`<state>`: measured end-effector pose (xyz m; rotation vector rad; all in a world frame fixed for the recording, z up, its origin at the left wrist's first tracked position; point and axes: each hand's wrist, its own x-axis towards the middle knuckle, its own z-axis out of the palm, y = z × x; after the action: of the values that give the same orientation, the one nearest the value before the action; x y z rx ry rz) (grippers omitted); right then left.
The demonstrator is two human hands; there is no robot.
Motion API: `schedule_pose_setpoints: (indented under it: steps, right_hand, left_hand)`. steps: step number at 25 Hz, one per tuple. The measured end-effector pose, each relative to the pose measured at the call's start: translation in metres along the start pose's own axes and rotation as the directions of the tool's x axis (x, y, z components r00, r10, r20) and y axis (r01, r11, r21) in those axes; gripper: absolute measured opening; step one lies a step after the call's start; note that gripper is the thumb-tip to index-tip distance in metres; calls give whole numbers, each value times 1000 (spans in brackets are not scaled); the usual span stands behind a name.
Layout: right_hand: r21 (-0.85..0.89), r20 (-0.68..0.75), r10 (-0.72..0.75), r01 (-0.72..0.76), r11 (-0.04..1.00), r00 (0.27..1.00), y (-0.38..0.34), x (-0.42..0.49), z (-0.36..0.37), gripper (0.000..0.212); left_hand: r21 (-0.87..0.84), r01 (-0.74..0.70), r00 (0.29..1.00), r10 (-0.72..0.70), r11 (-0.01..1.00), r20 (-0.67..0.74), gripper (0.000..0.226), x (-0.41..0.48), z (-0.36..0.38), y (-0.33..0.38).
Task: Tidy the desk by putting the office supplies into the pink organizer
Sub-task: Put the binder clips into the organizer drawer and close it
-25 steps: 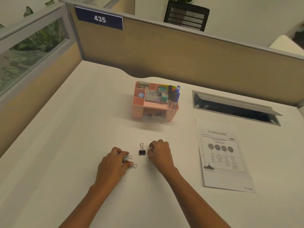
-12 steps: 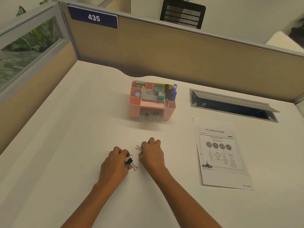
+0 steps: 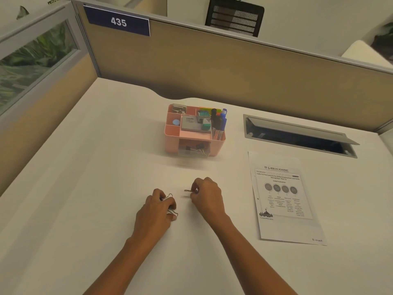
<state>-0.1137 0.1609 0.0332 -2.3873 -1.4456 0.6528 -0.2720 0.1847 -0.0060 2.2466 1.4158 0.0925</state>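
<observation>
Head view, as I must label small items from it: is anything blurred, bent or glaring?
Head view: soft, even light, no glare on the desk; faint shadow before the pink organizer; partition rail bows slightly from the wide lens; clips in the left hand and clip in the right hand look soft; small print on the sheet unreadable.

White flat desk top (image 3: 85, 209): smooth, matt, laminate look. Pink boxy plastic organizer (image 3: 172, 143) toward the back edge: smooth matt moulding; its front drawer (image 3: 192, 151) is clear glossy plastic. Small wire-handled binder clips (image 3: 170, 195) near the front edge: thin bright metal loops, shiny. White printed sheet (image 3: 282, 228) on the right side: plain matt paper. Beige partition panel (image 3: 212, 67) along the back edge: cloth, matt; its grey rail (image 3: 276, 42) is satin metal. Grey cable flap (image 3: 293, 127): dull metal. Black chair back (image 3: 234, 17): open mesh.
</observation>
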Motion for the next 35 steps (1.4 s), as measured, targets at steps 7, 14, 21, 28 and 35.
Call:
schedule_pose_setpoints:
  steps: [7,14,21,28,35]
  right_hand:
    - [80,-172,-64,79,994,983,-23,13,-54,16]
    - [-139,-220,-160,132,982,962,-45,66,-72,24]
    - [-162,-159,-169,143,976,973,-42,82,-66,25]
    - [-39,-236,-124,119,992,964,-26,79,-72,24]
    - [31,-269,-30,40,999,963,-14,83,-78,25]
  left_hand:
    - [7,-84,996,84,996,-33,10,3,2,-4]
    - [47,-150,987,152,988,-53,11,2,3,-6]
    - [-46,-100,989,95,994,-110,11,0,0,-7]
    - [-247,-157,952,81,956,-295,11,28,-37,19]
    - [-152,-308,886,225,939,-405,27,101,-75,68]
